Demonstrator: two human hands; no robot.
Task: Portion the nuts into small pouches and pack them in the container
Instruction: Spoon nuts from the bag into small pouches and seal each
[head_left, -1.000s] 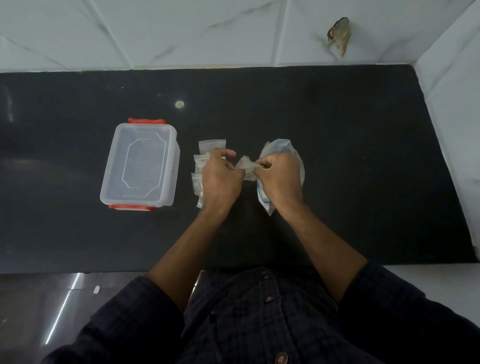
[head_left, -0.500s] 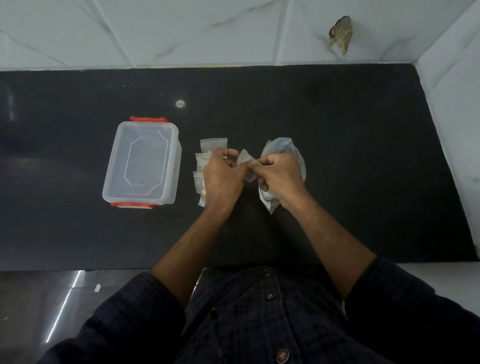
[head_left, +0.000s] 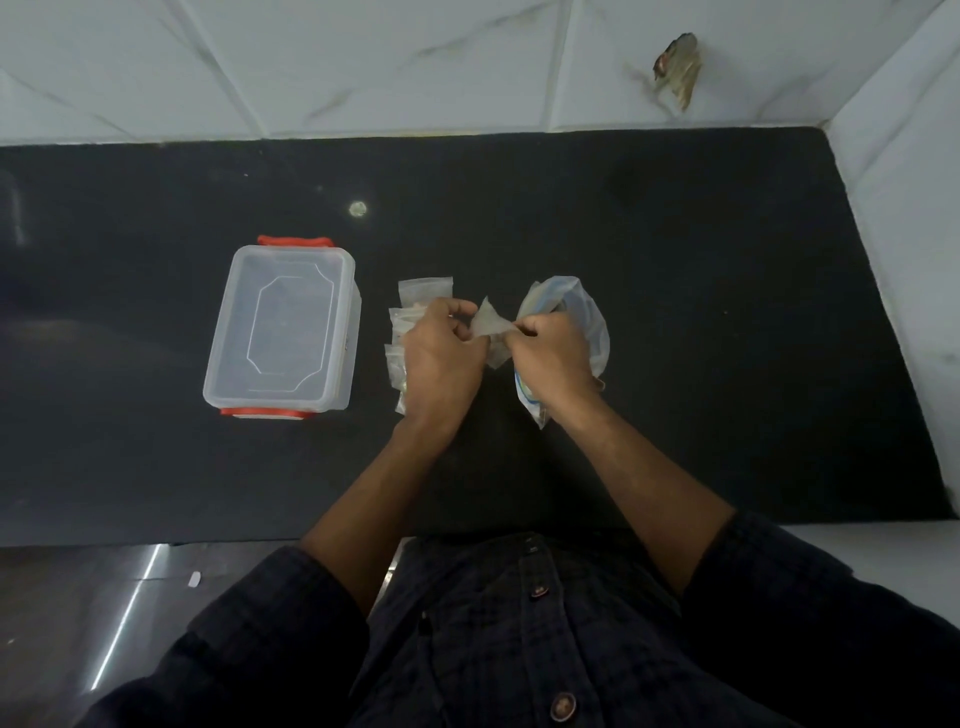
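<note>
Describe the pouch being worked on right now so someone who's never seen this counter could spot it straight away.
On the black counter, right of the lidded container with red clips, both hands meet near the middle. The small clear pouch is pinched between the left hand and the right hand. Unlike the pouches lying flat under the left hand and the larger bag behind the right, it is held up off the counter.

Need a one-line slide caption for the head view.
Both hands, left hand and right hand, hold a small clear plastic pouch beside the lidded clear plastic container with red clips.
</note>
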